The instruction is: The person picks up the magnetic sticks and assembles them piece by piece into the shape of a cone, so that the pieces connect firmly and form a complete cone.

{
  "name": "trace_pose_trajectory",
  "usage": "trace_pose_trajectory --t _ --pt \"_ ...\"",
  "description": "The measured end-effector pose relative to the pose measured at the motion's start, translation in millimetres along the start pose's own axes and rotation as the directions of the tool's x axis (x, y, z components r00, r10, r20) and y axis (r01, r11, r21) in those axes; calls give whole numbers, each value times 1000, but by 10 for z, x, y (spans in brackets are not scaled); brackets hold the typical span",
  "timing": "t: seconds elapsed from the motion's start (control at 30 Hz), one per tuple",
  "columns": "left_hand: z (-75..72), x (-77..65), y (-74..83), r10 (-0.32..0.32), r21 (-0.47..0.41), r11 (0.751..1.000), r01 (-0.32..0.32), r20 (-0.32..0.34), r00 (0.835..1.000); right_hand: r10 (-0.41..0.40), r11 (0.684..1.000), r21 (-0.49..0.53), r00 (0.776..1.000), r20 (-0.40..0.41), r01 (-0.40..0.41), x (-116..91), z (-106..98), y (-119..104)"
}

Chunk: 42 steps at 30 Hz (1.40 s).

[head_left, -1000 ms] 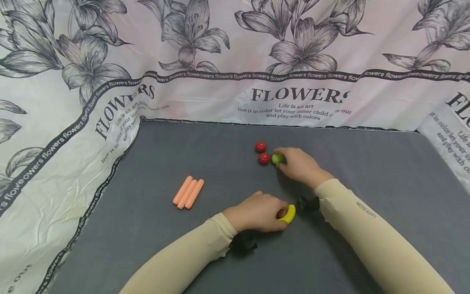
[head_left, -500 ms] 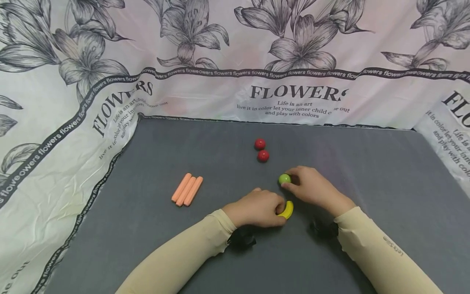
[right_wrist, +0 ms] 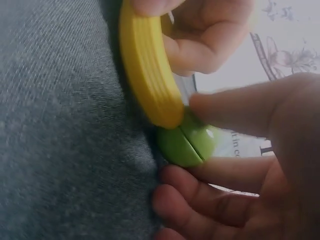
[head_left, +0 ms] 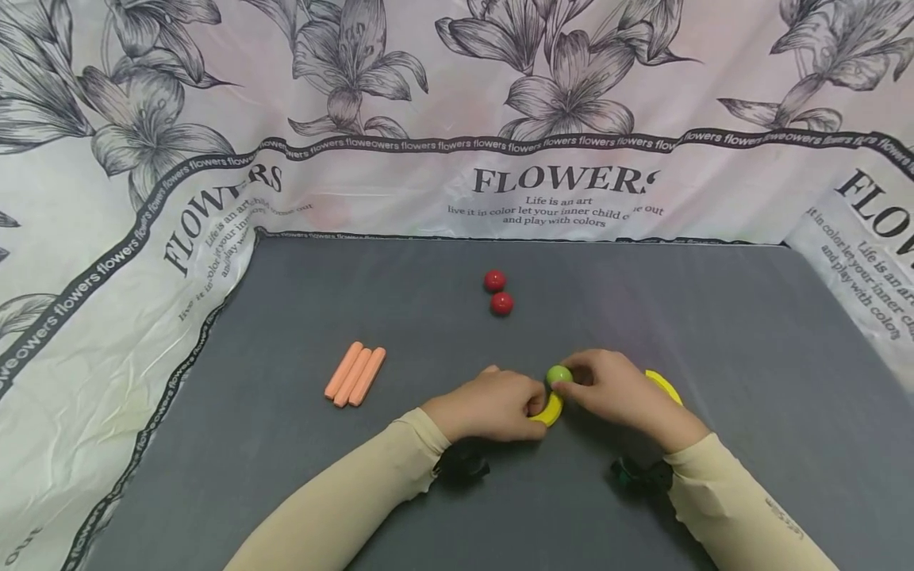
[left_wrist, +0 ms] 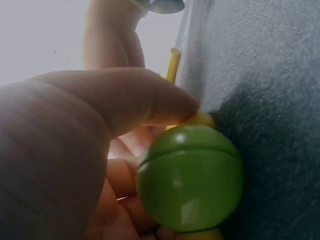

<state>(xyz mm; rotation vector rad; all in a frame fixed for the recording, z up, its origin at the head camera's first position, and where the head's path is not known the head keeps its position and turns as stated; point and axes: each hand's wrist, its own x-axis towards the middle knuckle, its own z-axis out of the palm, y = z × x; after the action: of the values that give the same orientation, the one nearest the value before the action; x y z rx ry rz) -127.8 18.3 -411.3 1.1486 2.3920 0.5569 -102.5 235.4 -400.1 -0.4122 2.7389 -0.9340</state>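
In the head view my left hand (head_left: 493, 404) pinches a yellow toy banana (head_left: 548, 411) lying on the dark cloth. My right hand (head_left: 607, 388) pinches a grooved green ball (head_left: 559, 376) at the banana's far end; the right wrist view shows the banana (right_wrist: 150, 70) overlapping that ball (right_wrist: 187, 142). Close up in the left wrist view, a green ball (left_wrist: 190, 177) sits beneath my left thumb (left_wrist: 155, 97), with yellow at its lower edge. Whether this is a second ball hidden under my hand in the head view, I cannot tell.
Another yellow curved piece (head_left: 662, 386) lies beside my right wrist, partly hidden. Two red balls (head_left: 501, 304) rest farther back. Three orange sticks (head_left: 355, 374) lie side by side at the left. A flower-printed sheet (head_left: 557, 190) borders the dark cloth (head_left: 400, 293).
My right hand has brought the green ball from beside the red balls toward me, up to the toy banana. The second yellow piece has come into view. My left hand keeps its hold.
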Motion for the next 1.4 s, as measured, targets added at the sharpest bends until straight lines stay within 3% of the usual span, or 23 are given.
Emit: trace_pose_trajectory --t 0.13,0.3,0.47,0.6,0.73,0.87,1.0,1.13,1.23,1.3,1.4 --pt "-32 -11 -13 14 0 1000 -14 33 999 11 1000 0 999 46 -11 -35 -21 -4" --pt "-50 -41 16 39 114 993 -42 23 999 44 998 -40 996 73 -41 -94 -52 -34" --pt "8 -74 148 88 344 937 -53 -85 992 62 997 -49 993 101 -58 -133 -63 -107" --pt "45 -88 236 118 436 898 -58 -112 987 57 998 -39 989 136 -52 -161 -82 -113" --pt "50 -109 268 122 468 882 -59 -106 987 67 996 -65 986 155 -58 -204 -229 -57" --pt "37 -121 264 139 497 865 -69 -104 985 119 980 -169 990 68 -106 -232 -470 79" --pt "24 -120 242 165 503 858 -100 -86 982 215 947 -245 977 9 -206 -262 -674 277" --pt "18 -111 217 192 486 864 -131 -77 978 339 905 -289 940 46 -313 -312 -808 454" --pt "18 -99 199 197 456 878 -144 -70 978 394 887 -305 913 106 -347 -332 -838 529" --pt "15 -92 194 196 438 886 -150 -63 978 393 893 -293 909 139 -341 -326 -820 541" --pt "9 -86 196 195 421 894 -154 -56 979 360 914 -253 921 152 -316 -289 -752 516"
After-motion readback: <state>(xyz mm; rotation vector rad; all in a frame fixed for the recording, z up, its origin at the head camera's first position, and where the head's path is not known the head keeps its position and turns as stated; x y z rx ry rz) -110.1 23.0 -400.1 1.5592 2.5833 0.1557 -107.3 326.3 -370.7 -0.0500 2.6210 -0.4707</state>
